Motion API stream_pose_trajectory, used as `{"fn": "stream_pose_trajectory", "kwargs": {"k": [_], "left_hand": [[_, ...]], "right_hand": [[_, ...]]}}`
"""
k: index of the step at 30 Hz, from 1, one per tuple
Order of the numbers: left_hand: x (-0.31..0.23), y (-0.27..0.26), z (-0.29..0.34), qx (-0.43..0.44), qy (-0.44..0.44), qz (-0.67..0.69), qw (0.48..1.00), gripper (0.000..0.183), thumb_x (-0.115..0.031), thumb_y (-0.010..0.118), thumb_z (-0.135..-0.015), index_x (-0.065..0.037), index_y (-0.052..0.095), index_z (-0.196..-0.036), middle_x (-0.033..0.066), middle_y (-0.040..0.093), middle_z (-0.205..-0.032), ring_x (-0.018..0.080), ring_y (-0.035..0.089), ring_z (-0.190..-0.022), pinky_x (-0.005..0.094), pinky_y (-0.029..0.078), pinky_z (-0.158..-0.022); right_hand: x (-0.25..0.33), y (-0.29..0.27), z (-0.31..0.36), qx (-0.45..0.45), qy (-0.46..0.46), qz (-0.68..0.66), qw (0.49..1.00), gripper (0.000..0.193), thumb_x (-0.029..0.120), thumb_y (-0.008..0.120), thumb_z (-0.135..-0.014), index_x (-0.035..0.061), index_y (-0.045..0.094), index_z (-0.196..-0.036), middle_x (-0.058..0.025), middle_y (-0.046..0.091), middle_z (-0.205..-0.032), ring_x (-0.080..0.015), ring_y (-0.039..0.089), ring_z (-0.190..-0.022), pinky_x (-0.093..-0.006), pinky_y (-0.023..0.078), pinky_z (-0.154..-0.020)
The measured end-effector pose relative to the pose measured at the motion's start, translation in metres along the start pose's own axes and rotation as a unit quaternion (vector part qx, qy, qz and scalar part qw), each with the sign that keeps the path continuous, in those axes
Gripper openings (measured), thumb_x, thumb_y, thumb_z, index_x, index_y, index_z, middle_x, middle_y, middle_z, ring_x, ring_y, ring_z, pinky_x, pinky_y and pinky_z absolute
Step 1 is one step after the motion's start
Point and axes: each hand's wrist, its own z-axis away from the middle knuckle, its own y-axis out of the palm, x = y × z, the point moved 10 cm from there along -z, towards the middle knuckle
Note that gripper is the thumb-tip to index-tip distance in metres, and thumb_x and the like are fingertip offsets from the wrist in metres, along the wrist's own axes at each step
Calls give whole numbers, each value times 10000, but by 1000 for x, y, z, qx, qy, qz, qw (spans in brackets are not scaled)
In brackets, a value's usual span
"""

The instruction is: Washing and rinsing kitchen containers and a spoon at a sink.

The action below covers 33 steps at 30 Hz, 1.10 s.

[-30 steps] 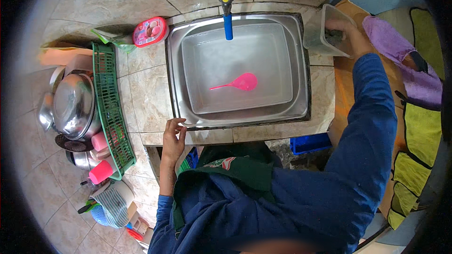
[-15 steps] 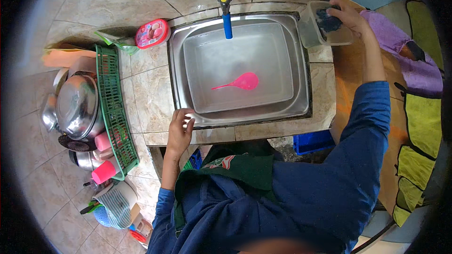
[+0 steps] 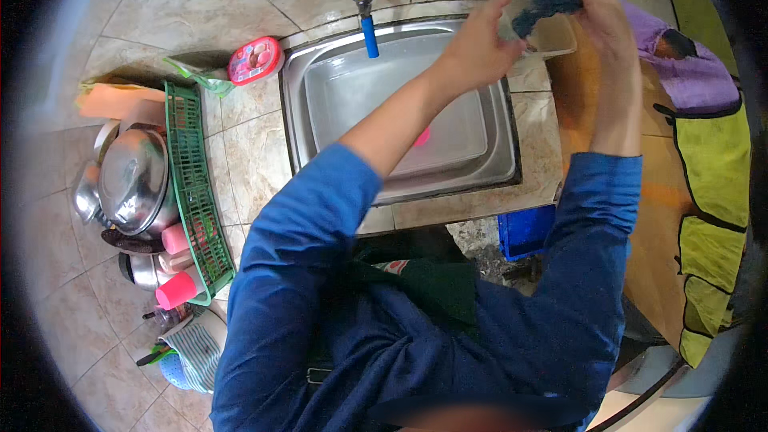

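My right hand [image 3: 598, 8] grips a dark, fuzzy scrubbing cloth [image 3: 550, 0] and holds it up over a clear plastic container [image 3: 556, 38] at the sink's far right corner. Stretched across the sink, my left hand [image 3: 478, 44] is beside the container with fingers and thumb apart, close to the cloth's lower end. Below my left forearm, a translucent rectangular tub [image 3: 316, 96] sits in the metal sink [image 3: 293, 116]. Inside it lies a pink ladle [image 3: 422, 138], mostly covered by my arm.
Over the sink hangs a faucet with a blue spout [image 3: 369, 36]. A pink-lidded box [image 3: 256, 61] stands on the left ledge. Farther left, a green rack [image 3: 186, 184] holds pots and pink cups. Purple cloth [image 3: 688, 72] and yellow-green fabric [image 3: 708, 172] lie right.
My left hand has swung from the sink's near left corner across to the container. The scrubbing cloth has been lifted out of the container in my right hand. The view has shifted slightly.
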Motion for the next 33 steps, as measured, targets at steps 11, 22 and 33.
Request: {"fn": "stream_pose_trajectory", "kwargs": {"k": [11,22,33], "left_hand": [[-27,83,-115,22,-48,-11,999,333,-175,529,-802,60,541,-1037,296,594,-867,383,600,-861,426,460,-749],[4,44,-49,112,84,-244,960,280,-166,563,-777,-20,605,-1012,234,608,-962,320,601,-909,399,466,-783],[295,-23,185,141,5,-404,904,192,-33,492,-772,-22,537,-958,196,605,-877,331,588,-871,424,487,-719]], "right_hand": [[-142,-103,41,-186,154,-249,938,272,226,571,-870,99,541,-1107,-38,563,-958,-148,569,-845,-343,467,-795],[-173,-81,16,-158,152,-351,910,130,158,539,-853,46,604,-839,-43,624,-734,-163,596,-604,-289,515,-574],[-152,-38,35,-106,95,-271,952,330,203,555,-857,24,525,-1134,-67,592,-902,-174,595,-797,-396,507,-779]]}}
